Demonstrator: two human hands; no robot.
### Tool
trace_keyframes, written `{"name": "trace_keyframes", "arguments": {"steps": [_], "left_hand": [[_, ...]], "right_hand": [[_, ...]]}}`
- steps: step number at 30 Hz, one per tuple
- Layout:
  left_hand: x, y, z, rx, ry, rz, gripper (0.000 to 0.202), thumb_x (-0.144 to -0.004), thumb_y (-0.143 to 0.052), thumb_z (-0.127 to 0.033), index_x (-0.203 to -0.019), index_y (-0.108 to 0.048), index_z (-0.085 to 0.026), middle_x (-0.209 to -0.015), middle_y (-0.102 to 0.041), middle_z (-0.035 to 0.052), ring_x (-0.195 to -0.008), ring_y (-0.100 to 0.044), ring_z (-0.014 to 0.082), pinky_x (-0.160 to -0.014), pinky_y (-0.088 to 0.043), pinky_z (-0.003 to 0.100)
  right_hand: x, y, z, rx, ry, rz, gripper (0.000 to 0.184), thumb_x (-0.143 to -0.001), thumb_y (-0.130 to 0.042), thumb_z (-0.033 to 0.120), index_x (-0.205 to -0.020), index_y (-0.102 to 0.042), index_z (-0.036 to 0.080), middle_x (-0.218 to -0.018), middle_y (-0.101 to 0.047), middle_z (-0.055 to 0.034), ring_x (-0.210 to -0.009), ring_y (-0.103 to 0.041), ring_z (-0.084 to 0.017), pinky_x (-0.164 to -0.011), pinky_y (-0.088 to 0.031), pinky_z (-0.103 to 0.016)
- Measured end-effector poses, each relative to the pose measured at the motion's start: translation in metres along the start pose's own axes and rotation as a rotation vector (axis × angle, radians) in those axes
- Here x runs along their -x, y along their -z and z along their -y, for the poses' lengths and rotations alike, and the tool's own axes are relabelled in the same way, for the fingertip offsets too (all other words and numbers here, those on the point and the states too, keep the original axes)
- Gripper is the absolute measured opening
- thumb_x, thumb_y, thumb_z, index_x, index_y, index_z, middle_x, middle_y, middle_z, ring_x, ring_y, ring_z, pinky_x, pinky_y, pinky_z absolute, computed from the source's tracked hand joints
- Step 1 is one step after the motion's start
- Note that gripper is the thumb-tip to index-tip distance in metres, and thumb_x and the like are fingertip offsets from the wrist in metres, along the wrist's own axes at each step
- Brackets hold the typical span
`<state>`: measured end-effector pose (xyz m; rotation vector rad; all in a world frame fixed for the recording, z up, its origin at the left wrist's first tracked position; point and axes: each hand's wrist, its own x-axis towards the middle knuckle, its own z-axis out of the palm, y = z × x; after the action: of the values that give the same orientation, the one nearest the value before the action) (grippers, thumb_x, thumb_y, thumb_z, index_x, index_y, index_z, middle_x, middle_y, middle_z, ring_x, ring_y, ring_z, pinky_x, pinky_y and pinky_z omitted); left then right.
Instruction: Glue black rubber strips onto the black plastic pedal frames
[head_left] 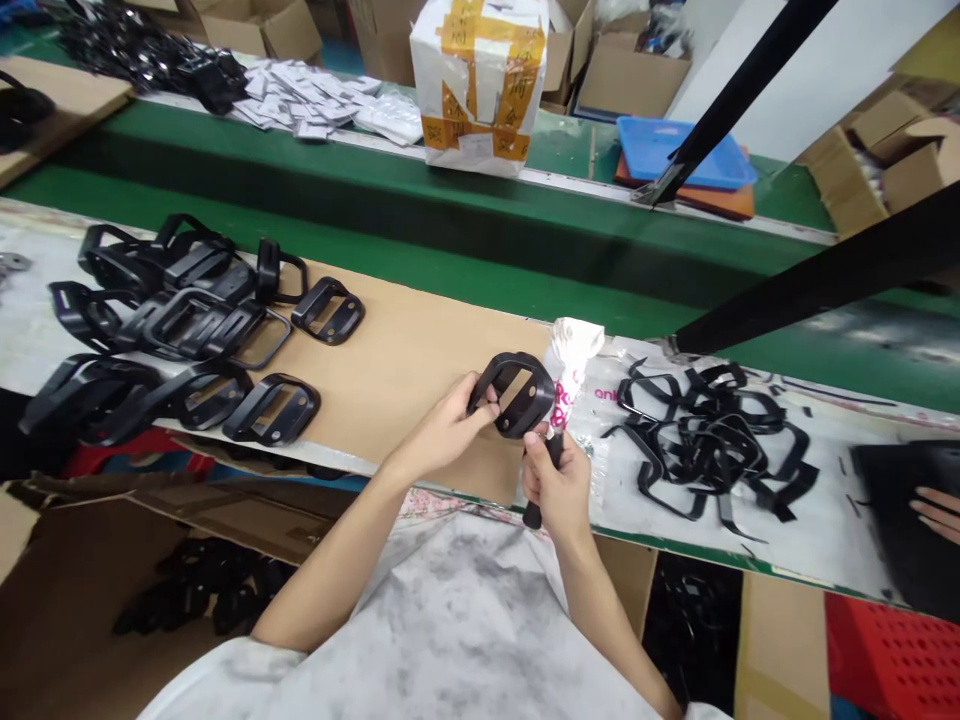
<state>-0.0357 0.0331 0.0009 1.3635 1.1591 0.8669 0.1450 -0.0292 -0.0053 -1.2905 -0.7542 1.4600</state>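
Note:
My left hand (455, 418) grips the left end of a black, rounded frame-like part (534, 395) with an open slot, held above the brown cardboard sheet (409, 345). Closed around a black handle (556, 447) is my right hand (559, 482), its thumb and finger close to the part's lower right edge. Above that hand the tool shows a white wrapping with pink print (571, 365); its kind is hidden. Several similar black parts (328, 312) lie to the left, some stacked. Right of my hands is a tangle of thin black bands or strips (712, 435).
Behind the bench a taped white carton (480, 90) stands on a green ledge, near white packets (304, 95) and a blue tray (686, 150). A black post (817, 270) slants across the right. Another person's hand (937, 510) rests on a black item at the right edge.

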Motion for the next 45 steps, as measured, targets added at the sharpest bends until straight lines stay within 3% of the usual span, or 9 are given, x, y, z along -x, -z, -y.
{"name": "trace_keyframes", "arguments": {"steps": [4,8,12,17,20,23,31,38,45], "left_hand": [[0.013,0.005,-0.001,0.163,-0.05,0.088,0.025,-0.093,-0.065,-0.019,-0.116,-0.058,-0.021,-0.123,-0.064,0.0079,-0.121,-0.063,0.0226,-0.108,-0.051,0.034],[0.019,0.008,0.002,0.226,-0.071,0.079,0.032,-0.097,-0.069,-0.025,-0.127,-0.059,-0.022,-0.138,-0.063,0.0113,-0.131,-0.062,0.0234,-0.114,-0.051,0.037],[0.021,0.011,0.005,0.166,-0.069,0.042,0.025,-0.097,-0.074,-0.033,-0.116,-0.064,-0.02,-0.133,-0.067,0.0121,-0.121,-0.066,0.0235,-0.106,-0.055,0.037],[0.024,0.01,0.003,0.095,-0.09,0.012,0.026,-0.092,-0.079,-0.043,-0.1,-0.072,-0.019,-0.139,-0.064,0.0158,-0.131,-0.061,0.0297,-0.102,-0.056,0.039],[0.025,0.005,0.003,0.261,-0.022,0.005,0.032,-0.086,-0.086,-0.046,-0.099,-0.073,-0.018,-0.118,-0.073,0.0132,-0.113,-0.069,0.0263,-0.096,-0.057,0.037],[0.027,-0.001,0.003,0.42,0.061,-0.014,0.038,-0.081,-0.09,-0.047,-0.096,-0.073,-0.017,-0.098,-0.075,0.0093,-0.088,-0.069,0.0192,-0.077,-0.056,0.028],[0.032,-0.016,0.007,0.574,0.119,-0.063,0.042,-0.082,-0.09,-0.049,-0.098,-0.071,-0.016,-0.092,-0.074,0.0059,-0.05,-0.044,0.0033,-0.048,-0.034,0.019],[0.039,-0.032,0.011,0.658,0.243,-0.146,0.048,-0.079,-0.09,-0.054,-0.102,-0.071,-0.017,-0.076,-0.063,-0.0034,-0.038,-0.029,-0.0015,-0.038,-0.015,0.018],[0.037,-0.044,0.015,0.697,0.23,-0.202,0.047,-0.077,-0.093,-0.05,-0.102,-0.073,-0.016,-0.084,-0.067,-0.0009,-0.041,-0.033,-0.0026,-0.038,-0.019,0.017]], "right_hand": [[0.001,-0.002,0.009,-0.048,-0.004,-0.006,0.056,-0.081,-0.087,0.066,-0.099,-0.054,0.024,-0.053,-0.032,0.0157,-0.036,-0.024,-0.005,-0.034,-0.019,-0.016],[-0.001,-0.005,0.016,-0.081,-0.019,-0.001,0.055,-0.081,-0.087,0.064,-0.099,-0.054,0.024,-0.054,-0.03,0.0156,-0.036,-0.024,-0.004,-0.034,-0.018,-0.015],[-0.002,-0.006,0.022,-0.096,0.014,-0.006,0.054,-0.083,-0.087,0.063,-0.1,-0.055,0.024,-0.055,-0.03,0.0156,-0.037,-0.022,-0.003,-0.034,-0.017,-0.014],[-0.003,-0.006,0.028,-0.1,0.026,-0.003,0.055,-0.081,-0.088,0.064,-0.098,-0.054,0.024,-0.056,-0.029,0.0158,-0.037,-0.021,-0.003,-0.034,-0.017,-0.014],[-0.003,-0.005,0.03,-0.101,0.02,-0.004,0.056,-0.081,-0.087,0.066,-0.098,-0.054,0.024,-0.056,-0.029,0.0157,-0.037,-0.021,-0.003,-0.034,-0.017,-0.014],[-0.003,-0.006,0.028,-0.109,0.012,-0.008,0.056,-0.082,-0.086,0.066,-0.101,-0.054,0.024,-0.056,-0.03,0.0158,-0.037,-0.021,-0.003,-0.034,-0.017,-0.014],[0.004,-0.009,0.012,-0.023,0.069,0.049,0.053,-0.085,-0.088,0.057,-0.08,-0.046,0.025,-0.051,-0.037,0.0133,-0.036,-0.025,-0.004,-0.033,-0.023,-0.018],[0.0,-0.016,-0.004,0.084,0.144,-0.035,0.048,-0.09,-0.083,0.054,-0.079,-0.046,0.025,-0.052,-0.043,0.0109,-0.037,-0.034,-0.007,-0.036,-0.03,-0.021],[-0.002,-0.018,-0.007,0.08,0.101,-0.009,0.05,-0.09,-0.078,0.066,-0.087,-0.049,0.025,-0.049,-0.041,0.012,-0.038,-0.031,-0.009,-0.037,-0.028,-0.022]]}}
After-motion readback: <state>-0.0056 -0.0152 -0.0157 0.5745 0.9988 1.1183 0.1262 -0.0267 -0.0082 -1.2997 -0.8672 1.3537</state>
